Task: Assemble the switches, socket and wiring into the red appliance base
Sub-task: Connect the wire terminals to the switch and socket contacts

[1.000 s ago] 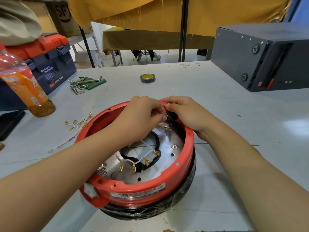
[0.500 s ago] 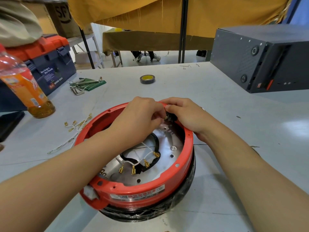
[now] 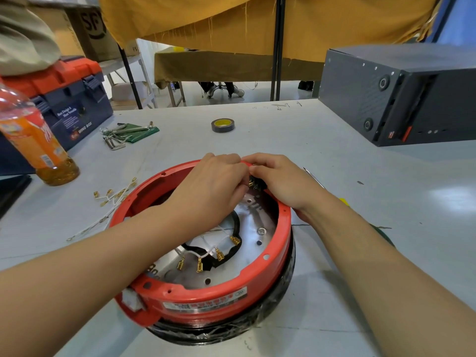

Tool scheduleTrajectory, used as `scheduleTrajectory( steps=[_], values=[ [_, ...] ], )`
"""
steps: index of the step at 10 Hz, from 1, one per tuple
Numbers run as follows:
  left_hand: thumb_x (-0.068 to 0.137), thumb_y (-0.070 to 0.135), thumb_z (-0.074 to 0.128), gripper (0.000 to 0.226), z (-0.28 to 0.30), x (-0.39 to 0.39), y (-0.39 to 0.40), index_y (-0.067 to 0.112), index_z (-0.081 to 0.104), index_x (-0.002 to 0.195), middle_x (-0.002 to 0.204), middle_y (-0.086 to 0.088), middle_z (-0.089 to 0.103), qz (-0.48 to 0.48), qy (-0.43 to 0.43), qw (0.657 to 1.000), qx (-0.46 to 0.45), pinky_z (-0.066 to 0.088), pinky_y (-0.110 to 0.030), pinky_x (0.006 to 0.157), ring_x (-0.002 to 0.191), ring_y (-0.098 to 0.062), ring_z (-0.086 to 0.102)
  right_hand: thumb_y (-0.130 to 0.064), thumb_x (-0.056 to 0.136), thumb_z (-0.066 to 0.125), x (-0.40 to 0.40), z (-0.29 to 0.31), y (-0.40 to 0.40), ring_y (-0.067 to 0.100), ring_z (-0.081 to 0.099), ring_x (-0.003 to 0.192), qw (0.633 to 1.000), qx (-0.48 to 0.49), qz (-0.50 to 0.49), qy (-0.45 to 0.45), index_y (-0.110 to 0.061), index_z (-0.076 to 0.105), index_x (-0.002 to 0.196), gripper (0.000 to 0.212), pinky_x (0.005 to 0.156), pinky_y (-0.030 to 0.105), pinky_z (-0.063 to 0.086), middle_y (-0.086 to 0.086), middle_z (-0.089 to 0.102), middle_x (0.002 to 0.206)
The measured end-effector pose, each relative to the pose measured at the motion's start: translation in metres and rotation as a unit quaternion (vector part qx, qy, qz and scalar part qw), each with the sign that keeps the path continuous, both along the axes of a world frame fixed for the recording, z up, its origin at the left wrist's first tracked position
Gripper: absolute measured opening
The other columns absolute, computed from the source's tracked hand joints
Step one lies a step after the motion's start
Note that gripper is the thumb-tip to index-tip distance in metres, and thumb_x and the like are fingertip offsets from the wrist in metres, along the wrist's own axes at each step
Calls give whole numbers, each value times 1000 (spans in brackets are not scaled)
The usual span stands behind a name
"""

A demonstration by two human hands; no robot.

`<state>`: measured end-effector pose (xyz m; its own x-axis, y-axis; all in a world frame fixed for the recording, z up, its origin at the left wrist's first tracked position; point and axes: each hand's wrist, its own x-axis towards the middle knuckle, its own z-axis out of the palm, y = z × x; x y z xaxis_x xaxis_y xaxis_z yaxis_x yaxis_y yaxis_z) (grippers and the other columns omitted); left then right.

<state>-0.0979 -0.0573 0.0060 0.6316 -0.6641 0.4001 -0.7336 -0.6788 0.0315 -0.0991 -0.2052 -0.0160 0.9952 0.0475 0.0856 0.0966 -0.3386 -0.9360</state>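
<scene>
Red base (image 3: pixel 273 269) w/ silver floor, gold-tipped white wires (image 3: pixel 206 253), orange bottle (image 3: pixel 33 140), yellow-cored tape (image 3: pixel 223 125).

Both forearms reaching in from the near edge, converging far-centre. Left hand (image 3: pixel 213 186) knuckles up, fingers curled down, pinching. Right hand (image 3: pixel 280 184) fingers curled, fingertips meeting the left's.

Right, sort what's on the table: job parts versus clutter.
Job: red base, black switch both hands work at, wires inside, spare wires.
Clutter: bottle, tape roll, hex keys, toolbox, black case.
</scene>
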Motion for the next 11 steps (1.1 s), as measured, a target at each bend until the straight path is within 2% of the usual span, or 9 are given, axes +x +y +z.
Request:
scheduleTrajectory(
  steps=[1,2,3,7,11],
  values=[
    [87,10,55,10,-2,2,0,8,64,85,85,-5,60,0,22,999,-23,27,-27,65,75,-24,54,-5,95,41,0,0,1,21,63,104,1000,-1,1,1,-17,66,111,32,98,40,46,6,69,108],
    [86,7,57,8,-4,4,0,7,65,82,84,-5,61,0,39,998,-44,34,-28,66,73,-21,54,-4,95,41,0,0,1,23,62,106,1000,-6,3,-2,-16,66,110,32,100,41,45,7,68,110],
    [85,6,59,7,-6,5,0,6,64,81,83,-4,61,-4,41,998,-55,33,-25,64,70,-15,49,-4,95,41,0,0,1,23,62,106,1000,-4,3,-1,-16,66,110,32,100,41,44,7,68,110],
    [89,8,55,10,-8,3,-2,5,63,85,84,-10,64,13,46,997,-58,39,-34,71,77,-26,58,-6,95,39,0,-1,1,22,62,105,1000,-13,2,2,-20,66,108,33,99,43,45,6,68,109],
    [89,11,56,8,-10,2,-8,8,64,86,88,-7,64,45,80,992,-88,40,-31,72,81,-22,57,-5,93,39,2,-3,2,24,64,101,1000,0,-8,7,-21,68,104,34,97,45,47,6,69,105]
  ],
)
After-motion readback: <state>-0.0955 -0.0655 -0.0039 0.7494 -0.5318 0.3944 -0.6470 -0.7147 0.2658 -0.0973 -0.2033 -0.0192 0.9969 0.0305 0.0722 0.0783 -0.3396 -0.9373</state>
